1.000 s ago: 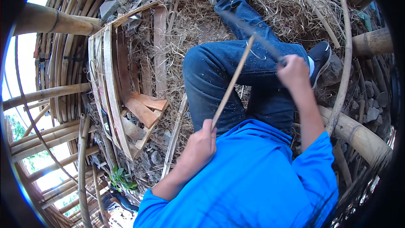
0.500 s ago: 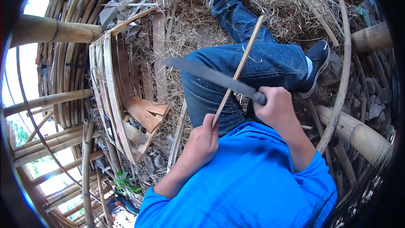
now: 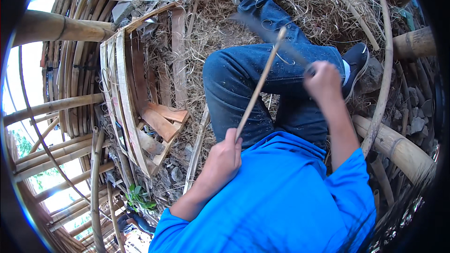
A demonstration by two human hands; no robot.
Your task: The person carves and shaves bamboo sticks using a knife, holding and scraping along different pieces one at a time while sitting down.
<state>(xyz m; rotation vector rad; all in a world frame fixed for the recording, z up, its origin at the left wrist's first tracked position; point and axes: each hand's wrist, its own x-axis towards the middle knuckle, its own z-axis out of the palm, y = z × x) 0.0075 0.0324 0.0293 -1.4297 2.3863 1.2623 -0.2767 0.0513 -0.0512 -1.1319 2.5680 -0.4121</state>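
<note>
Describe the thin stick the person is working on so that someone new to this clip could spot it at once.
Start at the blue-jeaned knee in the middle of the view. Crossing in front of it is a thin bamboo stick, its lower end gripped in the left hand, its top meeting the blurred blade in the right hand. Unlike the thick poles around, it is slim, pale, straight and held off the ground.

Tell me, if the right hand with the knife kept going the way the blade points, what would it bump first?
Probably the thin bamboo stick. The right hand holds a blurred knife angled up-left, and its blade crosses the stick's tip, which the left hand holds. Beyond lies straw. Depth is unclear.
</note>
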